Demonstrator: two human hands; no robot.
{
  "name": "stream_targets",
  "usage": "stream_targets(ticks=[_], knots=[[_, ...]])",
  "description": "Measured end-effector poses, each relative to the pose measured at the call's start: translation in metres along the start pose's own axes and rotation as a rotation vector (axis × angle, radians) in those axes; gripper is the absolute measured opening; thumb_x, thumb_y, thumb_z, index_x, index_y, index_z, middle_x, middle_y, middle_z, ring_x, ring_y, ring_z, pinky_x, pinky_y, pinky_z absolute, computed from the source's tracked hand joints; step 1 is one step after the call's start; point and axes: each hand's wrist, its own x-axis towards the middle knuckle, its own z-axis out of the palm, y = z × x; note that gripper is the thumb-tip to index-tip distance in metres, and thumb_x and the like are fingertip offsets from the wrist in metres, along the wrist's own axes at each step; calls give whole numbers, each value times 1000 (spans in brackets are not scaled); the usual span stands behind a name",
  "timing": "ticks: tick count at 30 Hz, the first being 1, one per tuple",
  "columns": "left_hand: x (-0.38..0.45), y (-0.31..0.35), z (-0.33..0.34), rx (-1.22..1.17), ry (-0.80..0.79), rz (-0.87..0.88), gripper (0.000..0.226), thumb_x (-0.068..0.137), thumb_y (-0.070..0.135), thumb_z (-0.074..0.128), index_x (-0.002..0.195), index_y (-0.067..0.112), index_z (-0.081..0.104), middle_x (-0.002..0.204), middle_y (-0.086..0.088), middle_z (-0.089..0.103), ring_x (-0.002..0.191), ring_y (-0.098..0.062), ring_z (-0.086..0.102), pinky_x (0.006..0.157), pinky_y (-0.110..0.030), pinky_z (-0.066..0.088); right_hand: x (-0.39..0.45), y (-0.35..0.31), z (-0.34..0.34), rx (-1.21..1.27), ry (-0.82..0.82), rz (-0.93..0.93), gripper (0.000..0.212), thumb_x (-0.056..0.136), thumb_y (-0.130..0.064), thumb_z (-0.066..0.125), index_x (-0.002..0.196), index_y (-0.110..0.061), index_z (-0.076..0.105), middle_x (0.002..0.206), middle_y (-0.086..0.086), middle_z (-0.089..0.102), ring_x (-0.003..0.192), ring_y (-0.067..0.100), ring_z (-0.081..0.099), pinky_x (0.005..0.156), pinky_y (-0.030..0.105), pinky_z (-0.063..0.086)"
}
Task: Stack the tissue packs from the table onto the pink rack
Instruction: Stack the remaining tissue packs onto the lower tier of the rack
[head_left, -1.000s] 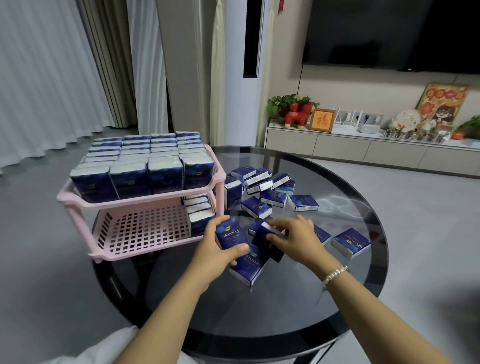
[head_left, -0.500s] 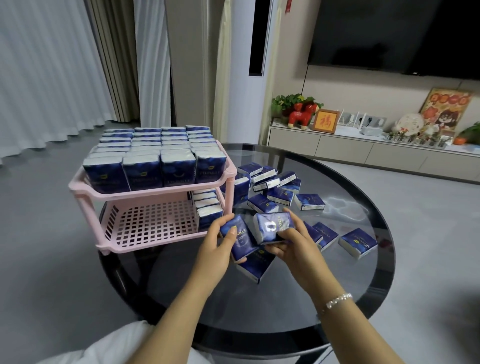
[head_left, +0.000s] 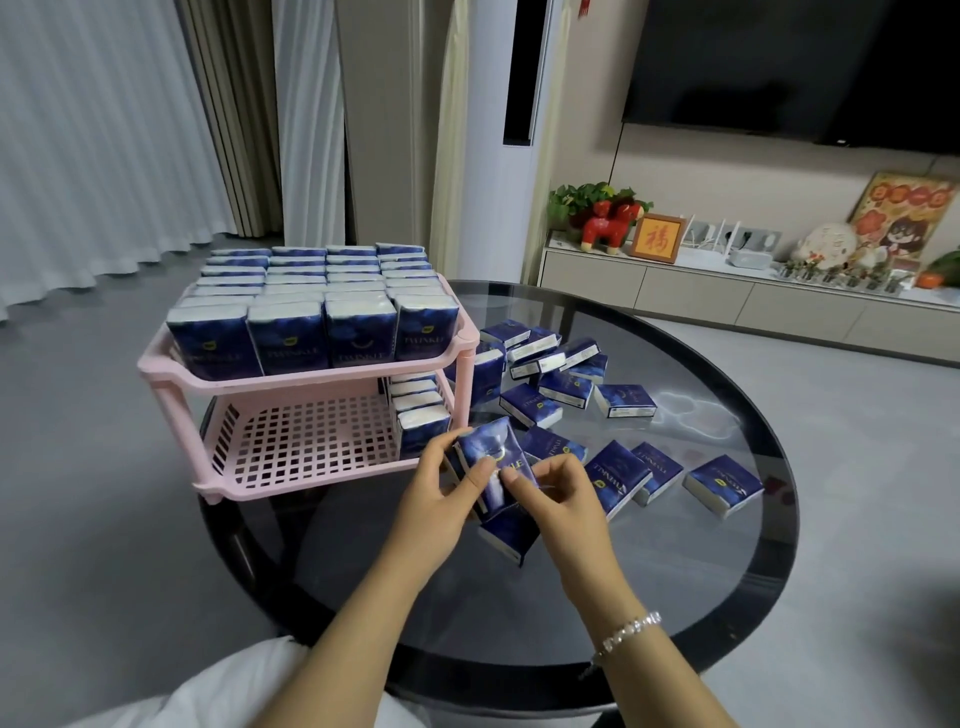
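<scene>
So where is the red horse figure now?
In the head view, the red horse figure stands far right on the white cabinet, between the green plant and the framed picture.

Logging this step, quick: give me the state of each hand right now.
Left hand: closed on the tissue packs, thumb across the front.
Right hand: closed on the same tissue packs, fingertips pinching the front one.
</scene>
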Motion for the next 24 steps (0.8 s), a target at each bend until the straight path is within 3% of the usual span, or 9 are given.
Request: stream_targets(ticks=[2, 4, 6, 9, 12, 15, 17, 21, 24], knots=[[3, -3, -3, 0, 52, -12, 23, 90, 27, 61, 104, 43, 54, 113, 7, 63, 101, -7, 62, 88, -28, 50, 4, -1, -5, -92, -10, -38, 20, 79, -31, 72, 85, -14, 64, 88, 12, 68, 76, 20, 62, 71, 31, 53], [6, -4, -6, -47, 119, -55, 21, 91, 23, 61, 101, 40, 54, 111, 5, 64, 101, -12, 62, 91, -34, 50, 11, -4, -15, -210, 15, -91, 10, 83, -31, 68, 86, -21, 70, 92, 5, 68, 77, 14, 60, 66, 13, 48], [8, -3, -8, -53, 178, -79, 22, 90, 18, 59, 104, 34, 52, 109, 3, 63, 98, -14, 61, 84, -31, 48, 18, -8, -25, -454, 13, -128, 16, 85, -30, 66, 98, -22, 71, 101, -1, 67, 82, 7, 58, 64, 6, 42], [8, -2, -8, -42, 241, -89, 29, 90, 14, 56, 115, 26, 47, 110, -3, 62, 93, -16, 59, 73, -26, 44, 22, -6, -30, -851, -137, -78, 46, 80, -45, 67, 114, -13, 63, 113, 4, 59, 106, 19, 55, 84, 25, 46], [7, -2, -7, -24, 264, -98, 31, 91, 14, 54, 119, 22, 43, 110, -2, 60, 86, -6, 56, 66, -19, 40, 19, 1, -25, -1002, -235, -11, 51, 75, -54, 67, 107, -15, 60, 105, 3, 47, 110, 25, 48, 87, 33, 45], [6, -1, -8, 2, 270, -115, 29, 92, 15, 53, 120, 19, 47, 113, -3, 60, 84, -3, 54, 65, -19, 39, 17, 2, -22, -919, -235, 8, 56, 75, -49, 71, 117, -18, 51, 110, 2, 48, 109, 23, 47, 88, 31, 43], [6, 1, -8, 16, 258, -119, 27, 93, 15, 51, 119, 19, 51, 115, -2, 61, 87, -5, 55, 68, -21, 39, 15, 2, -20, -829, -231, -3, 49, 78, -39, 71, 118, -22, 48, 98, -3, 54, 98, 20, 54, 81, 29, 44], [4, 3, -6, 65, 188, -128, 46, 97, 18, 47, 142, 21, 38, 140, 0, 49, 122, -15, 47, 96, -25, 33, 12, 0, -24, -417, -131, -37, 31, 87, -17, 64, 114, -30, 55, 72, -3, 48, 66, 8, 48, 54, 8, 39], [2, 3, -5, 116, 103, -134, 55, 100, 23, 42, 150, 26, 21, 154, 4, 30, 140, -15, 29, 108, -28, 24, 11, -5, -30, -124, -71, -41, 35, 90, -11, 58, 119, -30, 51, 86, -4, 63, 79, 8, 62, 70, 15, 52]])
